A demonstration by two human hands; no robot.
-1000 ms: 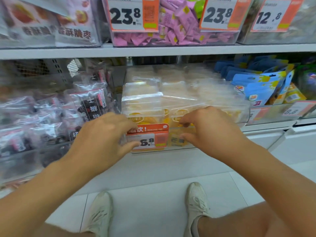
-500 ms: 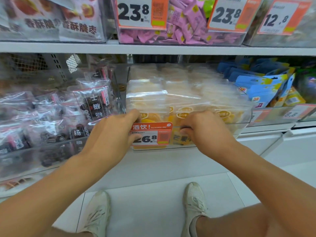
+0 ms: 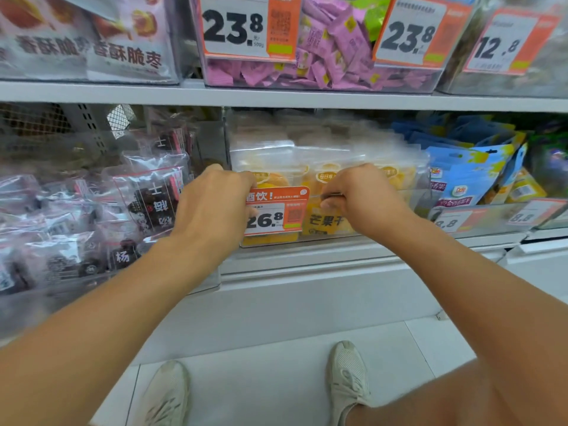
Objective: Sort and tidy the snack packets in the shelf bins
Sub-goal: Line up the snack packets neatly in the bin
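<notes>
**Hands now on the mango bin rim**

At the middle bin on the lower shelf, both my hands have closed in since a second ago: then they hovered just short of the front, now they sit on the clear bin [image 3: 408, 207] itself. Left hand [image 3: 212, 207] curls over the front-left corner, thumb lying on the orange price tag [image 3: 276, 210]. Right hand [image 3: 359, 198] has its fingers hooked over the front rim, gripping it; whether a packet edge is pinched too, can't tell. Mango packets [image 3: 325, 182] stand in rows inside the bin, directly behind and under both grips, front row touching my right knuckles. Looks like I'm set to pull or square the bin, or straighten the front row. Dark plum bags [image 3: 153, 198] sit in the bin to the left, blue pouches [image 3: 461, 176] to the right, untouched. View also shifted closer, bin blurred.
</notes>
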